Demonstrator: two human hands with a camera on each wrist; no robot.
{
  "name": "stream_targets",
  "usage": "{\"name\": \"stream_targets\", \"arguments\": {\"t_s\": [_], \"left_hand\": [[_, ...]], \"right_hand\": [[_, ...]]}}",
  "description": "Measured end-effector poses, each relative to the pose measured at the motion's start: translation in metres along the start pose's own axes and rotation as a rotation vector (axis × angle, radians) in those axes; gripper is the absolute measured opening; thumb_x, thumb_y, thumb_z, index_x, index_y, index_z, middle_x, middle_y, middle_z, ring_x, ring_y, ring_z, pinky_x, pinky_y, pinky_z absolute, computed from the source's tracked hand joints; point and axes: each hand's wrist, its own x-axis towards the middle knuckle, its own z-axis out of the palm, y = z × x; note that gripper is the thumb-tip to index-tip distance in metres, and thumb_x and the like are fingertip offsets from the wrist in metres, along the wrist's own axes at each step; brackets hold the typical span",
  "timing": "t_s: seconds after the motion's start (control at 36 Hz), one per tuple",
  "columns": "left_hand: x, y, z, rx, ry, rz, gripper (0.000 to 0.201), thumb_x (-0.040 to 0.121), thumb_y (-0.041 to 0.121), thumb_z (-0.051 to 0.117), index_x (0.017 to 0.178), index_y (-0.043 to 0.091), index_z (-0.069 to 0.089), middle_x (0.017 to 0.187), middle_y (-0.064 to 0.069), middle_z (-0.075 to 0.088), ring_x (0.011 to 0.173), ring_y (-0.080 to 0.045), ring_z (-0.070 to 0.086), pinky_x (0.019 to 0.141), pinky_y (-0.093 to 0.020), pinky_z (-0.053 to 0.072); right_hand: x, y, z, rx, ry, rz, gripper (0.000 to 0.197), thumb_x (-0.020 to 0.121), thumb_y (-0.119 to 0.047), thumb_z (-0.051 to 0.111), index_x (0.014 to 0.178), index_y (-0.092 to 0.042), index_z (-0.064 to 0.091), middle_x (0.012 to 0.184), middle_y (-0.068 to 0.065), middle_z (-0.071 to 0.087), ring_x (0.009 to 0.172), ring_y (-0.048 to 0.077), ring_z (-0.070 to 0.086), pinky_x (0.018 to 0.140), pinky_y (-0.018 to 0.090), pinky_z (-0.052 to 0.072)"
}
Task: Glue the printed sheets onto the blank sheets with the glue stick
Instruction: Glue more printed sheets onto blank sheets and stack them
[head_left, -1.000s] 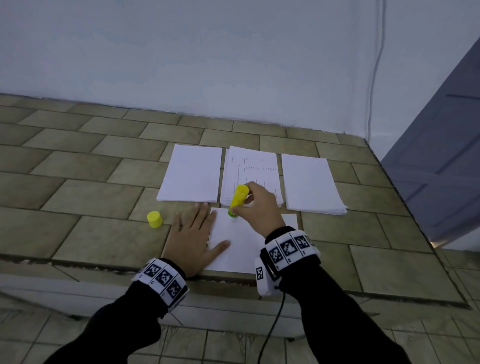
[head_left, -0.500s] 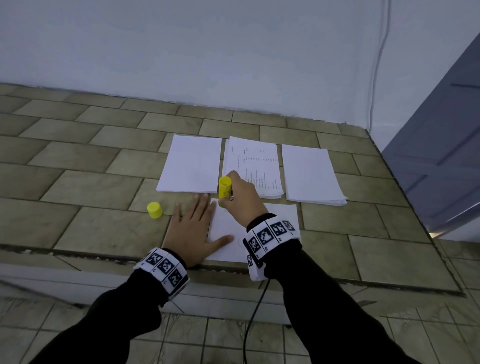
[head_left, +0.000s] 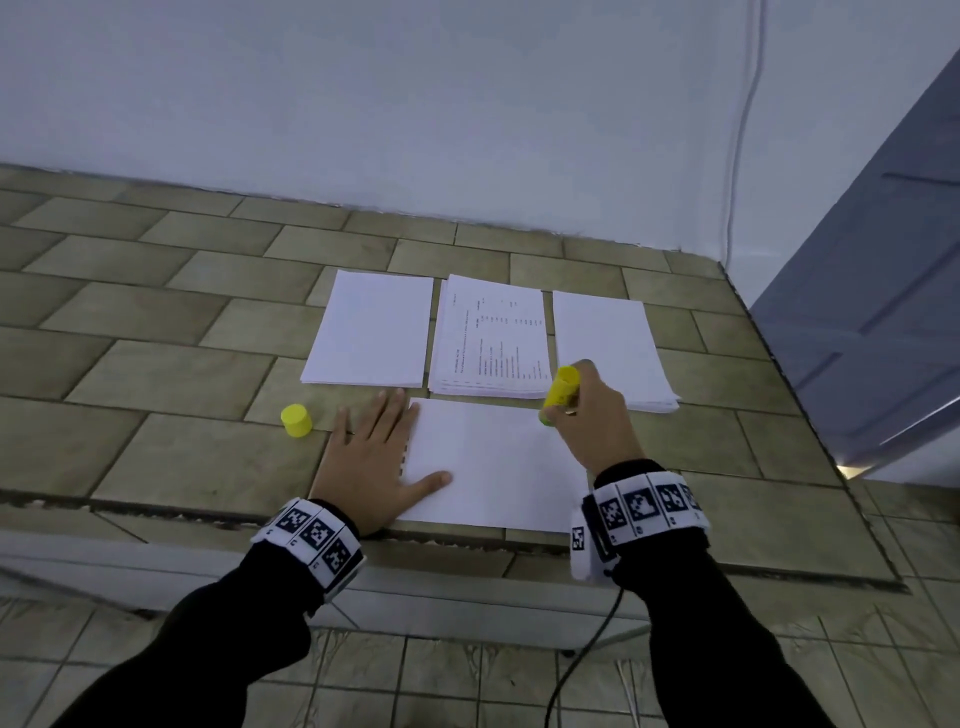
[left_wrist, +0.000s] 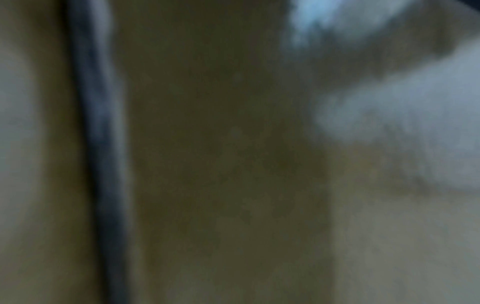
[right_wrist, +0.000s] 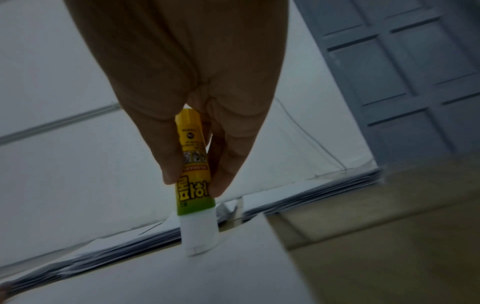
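A blank white sheet (head_left: 493, 462) lies near the front edge of the tiled ledge. My left hand (head_left: 374, 457) rests flat on its left side, fingers spread. My right hand (head_left: 587, 415) grips a yellow glue stick (head_left: 558, 388), its white tip (right_wrist: 198, 236) pressed on the sheet's (right_wrist: 182, 277) far right corner. In the right wrist view my thumb and fingers pinch the stick's barrel (right_wrist: 193, 160). The stick's yellow cap (head_left: 296, 420) stands left of my left hand. Behind lie a blank stack (head_left: 371, 335), a printed stack (head_left: 491, 338) and another blank stack (head_left: 608, 348).
The tiled ledge (head_left: 156, 374) meets a white wall (head_left: 415, 104) at the back and drops off at the front edge (head_left: 467, 540). A grey-blue door (head_left: 883, 312) stands at the right. A black cable (head_left: 582, 654) hangs from my right wrist. The left wrist view is blurred.
My right hand has carried the glue stick rightward along the sheet's far edge, from near the left corner to the right corner. My left hand has stayed flat on the sheet.
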Motion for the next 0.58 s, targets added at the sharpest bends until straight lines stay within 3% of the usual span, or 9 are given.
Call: {"name": "stream_targets", "arguments": {"t_s": [0.22, 0.31, 0.36, 0.5, 0.58], "left_hand": [[0.000, 0.002, -0.002, 0.054, -0.041, -0.019, 0.113, 0.068, 0.091, -0.007, 0.157, 0.022, 0.001, 0.164, 0.003, -0.011, 0.150, -0.015, -0.009, 0.120, -0.052, -0.003], [0.000, 0.004, -0.002, 0.016, -0.027, -0.014, 0.117, 0.067, 0.094, -0.006, 0.157, 0.020, 0.004, 0.164, 0.003, -0.009, 0.151, -0.015, -0.008, 0.120, -0.053, -0.003], [0.000, 0.003, -0.001, 0.016, -0.035, -0.018, 0.120, 0.064, 0.096, -0.005, 0.157, 0.020, 0.005, 0.164, 0.002, -0.008, 0.151, -0.016, -0.008, 0.120, -0.053, -0.004], [0.000, 0.005, -0.002, 0.035, -0.044, -0.030, 0.126, 0.059, 0.099, -0.005, 0.157, 0.021, 0.003, 0.164, 0.002, -0.009, 0.151, -0.017, -0.008, 0.119, -0.053, -0.005], [0.000, 0.006, -0.001, 0.026, -0.046, -0.031, 0.126, 0.060, 0.100, -0.005, 0.157, 0.021, 0.002, 0.164, 0.002, -0.010, 0.151, -0.017, -0.009, 0.119, -0.053, -0.003]], "right_hand": [[0.002, 0.016, -0.016, -0.052, 0.110, 0.020, 0.019, 0.086, -0.004, 0.062, 0.100, -0.006, 0.049, 0.087, 0.012, 0.063, 0.078, 0.029, 0.060, 0.075, 0.044, 0.053], [-0.003, 0.007, -0.012, 0.009, 0.135, -0.041, 0.021, 0.085, -0.009, 0.066, 0.099, -0.010, 0.050, 0.085, 0.007, 0.064, 0.076, 0.025, 0.060, 0.070, 0.035, 0.053], [-0.006, -0.004, -0.003, 0.060, 0.079, -0.080, 0.023, 0.081, -0.010, 0.070, 0.096, -0.011, 0.053, 0.087, 0.006, 0.065, 0.079, 0.023, 0.062, 0.071, 0.032, 0.053], [-0.014, -0.032, 0.027, 0.131, -0.146, -0.183, 0.015, 0.078, -0.011, 0.070, 0.083, -0.009, 0.055, 0.082, 0.007, 0.064, 0.080, 0.023, 0.062, 0.076, 0.045, 0.054], [-0.017, -0.048, 0.044, 0.116, -0.240, -0.222, 0.018, 0.079, -0.012, 0.070, 0.085, -0.011, 0.053, 0.083, 0.007, 0.063, 0.079, 0.019, 0.062, 0.076, 0.044, 0.054]]}}
